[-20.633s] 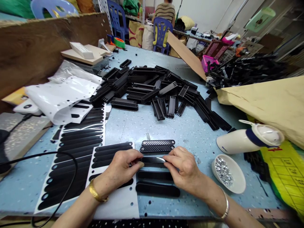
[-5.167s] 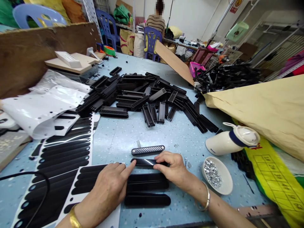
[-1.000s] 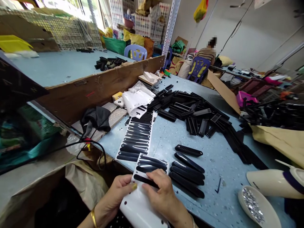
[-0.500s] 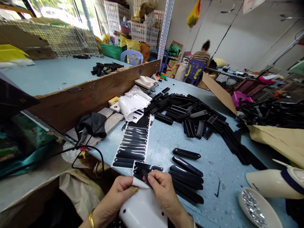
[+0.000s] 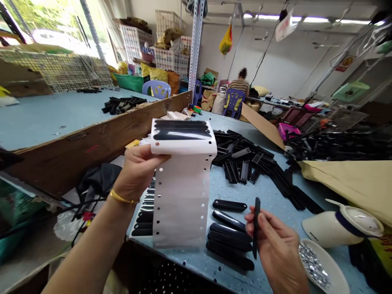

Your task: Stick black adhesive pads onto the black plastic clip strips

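My left hand (image 5: 142,163) pinches the left edge of a long white backing sheet (image 5: 182,196), raised over the table's front edge. Glossy black strips (image 5: 182,130) lie across its folded top, and holes line both sides. My right hand (image 5: 275,241) holds one thin black strip (image 5: 256,226) upright between thumb and fingers. Left of that hand, several loose black strips (image 5: 229,237) lie on the blue table, with a perforated black piece (image 5: 229,205) behind them. Another sheet of black strips (image 5: 143,222) is partly hidden behind the raised one.
Black plastic parts (image 5: 245,159) are heaped mid-table. At the right are a cream jug (image 5: 324,228) and a white bowl (image 5: 338,269) of small metal pieces. A wooden divider (image 5: 92,151) runs along the left. A person (image 5: 240,85) sits far back.
My left hand has lifted the sheet up and forward, and it now hangs unfolded. My right hand has moved away to the right with a black strip. The camera view has shifted.
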### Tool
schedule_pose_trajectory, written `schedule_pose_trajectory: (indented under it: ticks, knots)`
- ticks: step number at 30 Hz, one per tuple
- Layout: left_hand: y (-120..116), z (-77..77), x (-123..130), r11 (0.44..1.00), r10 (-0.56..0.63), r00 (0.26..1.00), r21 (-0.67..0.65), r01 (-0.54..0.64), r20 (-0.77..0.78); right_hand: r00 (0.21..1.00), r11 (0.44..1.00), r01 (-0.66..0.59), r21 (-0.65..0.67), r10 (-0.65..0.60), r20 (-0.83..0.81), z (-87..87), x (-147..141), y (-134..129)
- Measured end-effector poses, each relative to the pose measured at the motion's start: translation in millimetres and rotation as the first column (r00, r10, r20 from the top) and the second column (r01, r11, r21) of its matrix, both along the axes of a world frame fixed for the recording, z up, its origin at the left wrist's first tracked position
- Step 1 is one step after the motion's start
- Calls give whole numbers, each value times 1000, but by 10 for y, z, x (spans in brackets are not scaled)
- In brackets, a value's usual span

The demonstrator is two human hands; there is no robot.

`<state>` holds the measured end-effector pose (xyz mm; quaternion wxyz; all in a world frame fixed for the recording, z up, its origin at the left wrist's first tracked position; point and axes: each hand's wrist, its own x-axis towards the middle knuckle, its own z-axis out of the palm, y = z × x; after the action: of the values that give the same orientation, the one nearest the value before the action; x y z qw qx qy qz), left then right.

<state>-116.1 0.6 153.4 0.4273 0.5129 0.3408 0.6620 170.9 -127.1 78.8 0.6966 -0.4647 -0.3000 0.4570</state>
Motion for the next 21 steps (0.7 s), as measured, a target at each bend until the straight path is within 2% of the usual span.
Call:
schedule_pose_trajectory:
  ticks: [3, 6, 9, 11, 13, 14, 16, 19, 21]
  knots:
    - [109, 60, 20, 999, -40, 999, 15, 39, 32, 998, 997, -49, -62, 52, 47, -278, 28, -208]
    - [209, 109, -68, 995, 15, 996, 98, -23, 82, 993, 990, -61, -125, 73, 89, -501, 61, -327]
    - [476, 286, -189, 972, 119, 990, 195, -132, 76, 988, 987, -74, -144, 92, 123, -572, 55, -359]
    - [697, 406, -249, 970, 154, 988, 192, -150, -7, 984, 987, -96, -129, 114, 137, -566, 16, -362]
    - [862, 430, -277, 975, 154, 987, 167, -144, -51, 982, 988, -104, -116, 120, 147, -552, -43, -367]
    - [902, 386, -278, 982, 135, 989, 139, -126, -56, 983, 989, -94, -114, 110, 150, -548, -74, -371]
    - [874, 178, -263, 998, 50, 997, 35, -48, -63, 986, 992, -58, -116, 75, 151, -549, -130, -379]
    - [602, -335, -221, 989, -62, 987, -145, 40, -151, 985, 992, -32, -123, 52, 165, -561, -163, -391]
    - [336, -682, -199, 968, -109, 966, -246, 50, -234, 978, 991, -29, -133, 56, 199, -562, -142, -403]
